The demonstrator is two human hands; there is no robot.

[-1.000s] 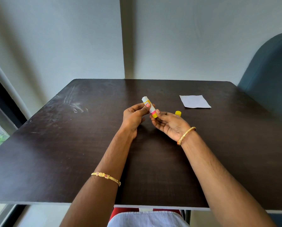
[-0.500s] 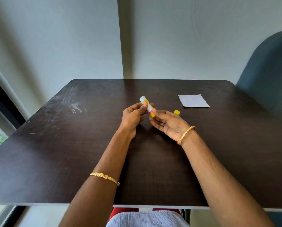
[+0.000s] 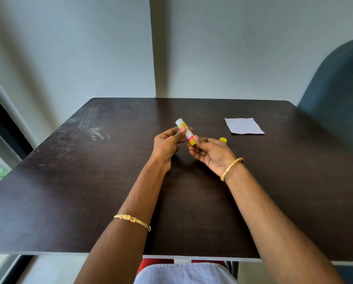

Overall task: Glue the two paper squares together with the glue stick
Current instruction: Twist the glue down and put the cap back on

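Above the middle of the dark table (image 3: 73, 181), my left hand (image 3: 167, 143) grips the white and yellow glue stick (image 3: 184, 130) around its body. The stick tilts with its uncapped white end up and away. My right hand (image 3: 211, 153) pinches the yellow base of the stick with fingertips. Its yellow cap (image 3: 223, 140) lies on the table just beyond my right hand. A white paper square (image 3: 243, 125) lies flat at the far right; whether it is one sheet or two stacked I cannot tell.
A blue-grey chair back (image 3: 337, 95) stands past the table's right edge. A wall runs close behind the far edge, and a window frame (image 3: 5, 124) is at the left. Gold bangles are on both wrists.
Both hands and the glue stick stay in nearly the same place; my right fingertips shifted slightly on the yellow base. The paper and cap have not moved.
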